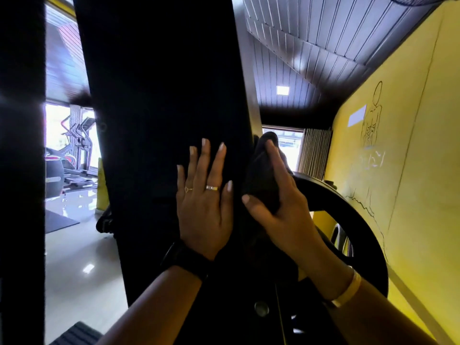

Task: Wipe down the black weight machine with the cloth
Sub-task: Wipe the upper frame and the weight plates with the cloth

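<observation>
Item: black weight machine, shown as a tall matte upright panel that fills the centre of the view and is very dark. State of left hand: fingers straight and spread, palm flat on the panel's face near its right edge, holding nothing; rings on two fingers, black band at the wrist. State of right hand: thumb and fingers curled round a bunched dark cloth, pressing it to the panel's right edge, just beside the other hand. Cloth location: between the right palm and the machine's edge, upper folds standing above the fingertips. Adjacent: black wheel behind the right hand, apparently part of the same machine; yellow wall with a line drawing beyond; cardio machines far off on a glossy floor. Progress, as judged: wiping is under way at the panel's edge, mid-height. No streak or dust line separates cleaned from uncleaned surface, so the share done cannot be read. The wheel, lower frame and upper panel probably remain. Not legible: the panel's top and foot are cut off. The dark column at far left is unidentifiable. Cloth and machine merge in shadow, so the cloth's lower hang is uncertain.
</observation>
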{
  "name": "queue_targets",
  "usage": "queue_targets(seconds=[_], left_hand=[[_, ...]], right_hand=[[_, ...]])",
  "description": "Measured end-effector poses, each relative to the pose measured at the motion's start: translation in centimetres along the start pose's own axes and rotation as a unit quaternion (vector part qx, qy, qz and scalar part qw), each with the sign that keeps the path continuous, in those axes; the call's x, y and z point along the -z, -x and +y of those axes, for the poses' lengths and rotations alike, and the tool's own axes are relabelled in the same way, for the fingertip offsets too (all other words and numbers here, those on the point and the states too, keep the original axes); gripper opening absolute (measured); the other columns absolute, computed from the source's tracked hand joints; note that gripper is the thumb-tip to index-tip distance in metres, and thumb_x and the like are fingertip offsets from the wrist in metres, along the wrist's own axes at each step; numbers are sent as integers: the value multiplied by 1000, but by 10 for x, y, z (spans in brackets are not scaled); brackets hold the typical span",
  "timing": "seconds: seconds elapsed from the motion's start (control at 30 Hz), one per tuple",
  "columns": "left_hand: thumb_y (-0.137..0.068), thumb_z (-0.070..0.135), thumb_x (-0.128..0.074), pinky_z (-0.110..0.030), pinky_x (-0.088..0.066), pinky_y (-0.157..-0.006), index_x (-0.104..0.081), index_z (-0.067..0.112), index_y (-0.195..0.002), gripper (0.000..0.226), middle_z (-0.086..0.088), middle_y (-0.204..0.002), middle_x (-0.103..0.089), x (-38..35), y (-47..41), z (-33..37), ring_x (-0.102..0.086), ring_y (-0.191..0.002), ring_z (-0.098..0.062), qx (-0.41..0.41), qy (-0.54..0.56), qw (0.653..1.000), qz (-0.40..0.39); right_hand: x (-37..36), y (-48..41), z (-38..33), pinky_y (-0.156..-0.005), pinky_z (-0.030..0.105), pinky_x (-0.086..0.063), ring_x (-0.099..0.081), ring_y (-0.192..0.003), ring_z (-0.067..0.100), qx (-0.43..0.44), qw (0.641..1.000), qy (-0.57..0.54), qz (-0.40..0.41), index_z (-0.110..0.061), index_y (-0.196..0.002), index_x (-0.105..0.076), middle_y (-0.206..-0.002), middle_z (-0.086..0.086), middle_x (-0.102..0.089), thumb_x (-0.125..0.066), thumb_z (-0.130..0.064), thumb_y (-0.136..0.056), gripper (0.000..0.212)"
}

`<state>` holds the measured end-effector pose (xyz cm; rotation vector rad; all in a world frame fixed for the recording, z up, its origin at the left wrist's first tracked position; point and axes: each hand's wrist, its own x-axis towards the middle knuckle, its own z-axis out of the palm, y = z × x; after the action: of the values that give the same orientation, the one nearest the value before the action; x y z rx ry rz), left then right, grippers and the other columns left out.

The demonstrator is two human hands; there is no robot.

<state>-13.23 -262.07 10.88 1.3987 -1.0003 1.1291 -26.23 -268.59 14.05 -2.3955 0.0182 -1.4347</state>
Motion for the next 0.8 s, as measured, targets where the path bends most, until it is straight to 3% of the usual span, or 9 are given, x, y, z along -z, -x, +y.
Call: queue_targets(seconds=[0.07,0.13,0.23,0.4,0.6,0.8], left_hand=[[-102,38,-25,-36,0,-122,-19,23,-152,53,3,-160,-13,0,2,-1,-4,-150,-12,-4,8,1000,4],[-102,38,-26,-35,0,-122,-18,25,-152,53,3,-160,-14,0,0,-2,-4,-150,-12,-3,19,1000,10],[-100,35,-29,-38,-4,-122,-22,24,-151,52,3,-159,-17,-1,0,0,-8,-150,-13,0,34,999,16],[-99,30,-33,-38,-8,-122,-25,23,-149,52,6,-158,-21,-1,0,1,-11,-149,-11,9,39,999,31],[-100,27,-32,-36,-7,-122,-24,20,-150,51,9,-156,-21,-1,3,0,-12,-149,-9,32,40,998,48],[-101,23,-31,-37,-5,-121,-31,11,-149,49,-4,-158,-25,1,2,2,-11,-148,-14,30,46,998,29]], right_hand=[[0,-20,-3,-98,35,-51,-49,-124,9,-7,1000,-27,7,-53,-146,-5,-146,-14,-36,-56,-57,-74,88],[1,-40,-7,-85,23,-55,-58,-106,2,-11,999,-43,18,-43,-151,-7,-132,-8,-47,-62,-52,-77,92],[5,-76,-15,-71,11,-51,-58,-89,-11,-3,998,-49,25,-33,-152,-17,-107,-23,-47,-65,-33,-89,79],[8,-132,-37,-92,33,-52,-57,-113,16,20,998,-33,43,-28,-152,-20,-128,-5,-50,-58,-50,-75,89],[3,-108,-22,-88,45,-55,-50,-125,25,75,995,27,61,-27,-153,-14,-153,4,-32,-50,-53,-74,91],[-7,-19,4,-103,55,-41,-37,-137,24,44,997,32,50,-37,-148,-11,-158,0,-24,-54,-44,-76,84]])
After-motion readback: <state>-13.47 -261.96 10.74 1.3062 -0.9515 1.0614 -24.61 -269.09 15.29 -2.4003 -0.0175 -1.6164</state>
